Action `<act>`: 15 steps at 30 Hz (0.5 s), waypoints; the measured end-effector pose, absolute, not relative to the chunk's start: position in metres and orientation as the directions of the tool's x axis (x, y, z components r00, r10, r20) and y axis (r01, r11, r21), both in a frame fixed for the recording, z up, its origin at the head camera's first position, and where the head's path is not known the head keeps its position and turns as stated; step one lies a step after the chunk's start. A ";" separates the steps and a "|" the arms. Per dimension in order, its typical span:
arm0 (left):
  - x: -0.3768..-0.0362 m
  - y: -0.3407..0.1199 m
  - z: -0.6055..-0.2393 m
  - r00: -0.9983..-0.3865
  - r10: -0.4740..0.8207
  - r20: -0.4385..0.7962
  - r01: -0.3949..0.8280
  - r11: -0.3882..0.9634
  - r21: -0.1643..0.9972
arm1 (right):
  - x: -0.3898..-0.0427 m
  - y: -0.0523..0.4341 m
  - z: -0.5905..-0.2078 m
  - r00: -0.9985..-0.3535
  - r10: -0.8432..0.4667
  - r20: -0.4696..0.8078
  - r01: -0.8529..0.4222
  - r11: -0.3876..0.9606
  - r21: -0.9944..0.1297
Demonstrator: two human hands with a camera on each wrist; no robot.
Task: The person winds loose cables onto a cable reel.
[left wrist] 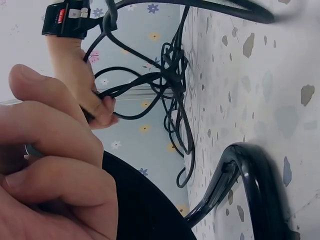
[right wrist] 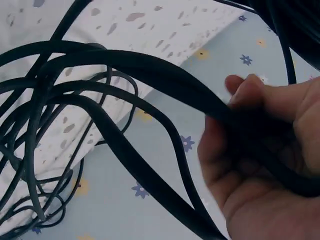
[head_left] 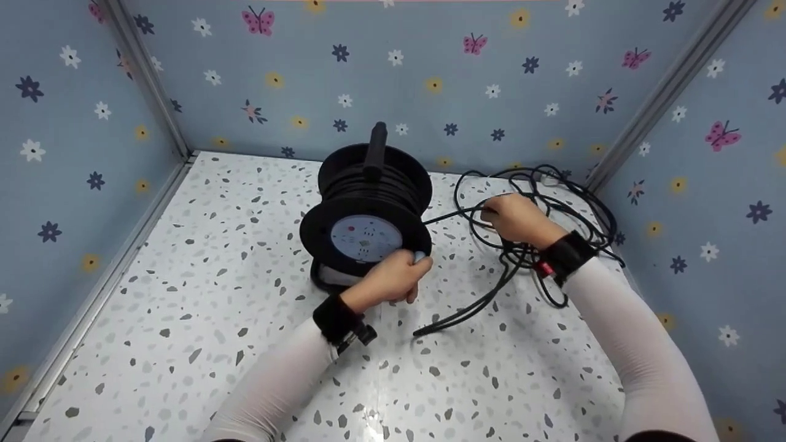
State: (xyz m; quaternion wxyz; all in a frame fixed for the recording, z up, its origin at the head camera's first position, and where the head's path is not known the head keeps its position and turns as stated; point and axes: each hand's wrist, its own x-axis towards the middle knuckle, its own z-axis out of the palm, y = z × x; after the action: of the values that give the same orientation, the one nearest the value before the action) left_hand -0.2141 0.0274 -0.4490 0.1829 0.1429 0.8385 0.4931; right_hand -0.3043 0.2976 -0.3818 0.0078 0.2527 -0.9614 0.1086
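A black cable reel [head_left: 368, 206] stands on the speckled floor, with a pale round socket panel [head_left: 363, 244] on its front. At the panel's lower right, my left hand [head_left: 393, 276] grips a small light blue knob [head_left: 419, 255] on the reel's face. Black cable [head_left: 451, 216] runs from the reel's right side to my right hand [head_left: 519, 218], whose fingers are curled round it. In the right wrist view the cable [right wrist: 150, 70] passes through the palm of that hand [right wrist: 260, 210]. Cable is wound on the drum behind the front flange.
Loose tangled cable [head_left: 592, 212] lies on the floor at the right, against the back wall. A doubled length [head_left: 466, 316] reaches forward from it. The reel has a handle [head_left: 376, 150] on top and a black tubular stand [left wrist: 250, 175]. Flowered panels [head_left: 405, 73] enclose three sides.
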 end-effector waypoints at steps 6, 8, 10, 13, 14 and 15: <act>-0.213 0.026 -0.454 -0.895 0.418 -0.158 0.088 0.512 0.855 | -0.300 0.312 -0.366 -0.835 -0.534 -0.131 -0.393 0.747 -0.536; -0.213 0.025 -0.456 -0.895 0.422 -0.144 0.110 0.522 0.846 | -0.300 0.315 -0.362 -0.813 -0.554 -0.180 -0.389 0.747 -0.539; -0.212 0.024 -0.459 -0.894 0.427 -0.135 0.130 0.535 0.835 | -0.300 0.314 -0.360 -0.805 -0.561 -0.191 -0.435 0.778 -0.453; -0.212 0.023 -0.464 -0.896 0.422 -0.135 0.143 0.564 0.813 | -0.307 0.311 -0.366 -0.809 -0.560 -0.181 -0.518 0.823 -0.233; -0.211 0.022 -0.467 -0.898 0.416 -0.141 0.137 0.569 0.811 | -0.308 0.307 -0.368 -0.817 -0.546 -0.184 -0.524 0.837 -0.159; -0.211 0.022 -0.469 -0.900 0.410 -0.148 0.127 0.571 0.811 | -0.309 0.303 -0.370 -0.826 -0.531 -0.190 -0.524 0.847 -0.093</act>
State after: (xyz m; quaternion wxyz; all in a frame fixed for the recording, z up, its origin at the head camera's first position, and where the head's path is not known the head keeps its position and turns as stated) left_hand -0.2111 0.0219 -0.4694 0.1620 0.1542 0.8713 0.4367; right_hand -0.3085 0.3033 -0.3700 -0.1047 0.2762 -0.9552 0.0184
